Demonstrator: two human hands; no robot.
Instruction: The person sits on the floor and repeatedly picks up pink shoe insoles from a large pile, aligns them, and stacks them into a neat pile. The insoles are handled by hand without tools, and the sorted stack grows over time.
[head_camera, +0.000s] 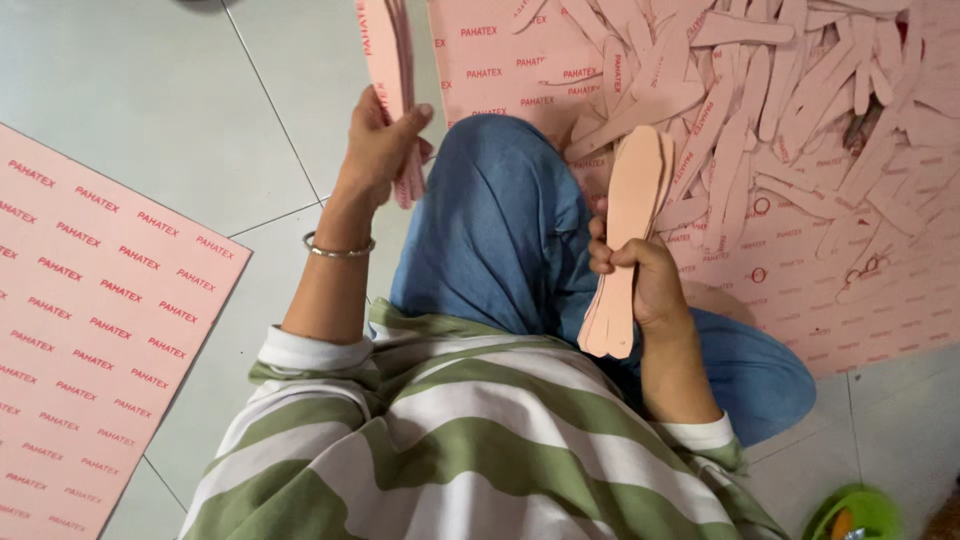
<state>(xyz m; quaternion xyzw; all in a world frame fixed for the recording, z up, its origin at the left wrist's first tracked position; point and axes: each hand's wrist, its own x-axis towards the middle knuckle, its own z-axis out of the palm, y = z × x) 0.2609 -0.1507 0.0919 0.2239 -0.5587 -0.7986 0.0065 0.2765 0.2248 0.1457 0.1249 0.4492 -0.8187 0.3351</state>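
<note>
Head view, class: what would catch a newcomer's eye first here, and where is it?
First, the two stacks of pink insole-shaped cutouts: the left hand grips one stack at upper centre, the right hand another stack in the middle. Next, the heap of loose cutouts on a pink sheet at upper right.

Insole workshop floor (pink cutouts (800, 110) heaped)
</note>
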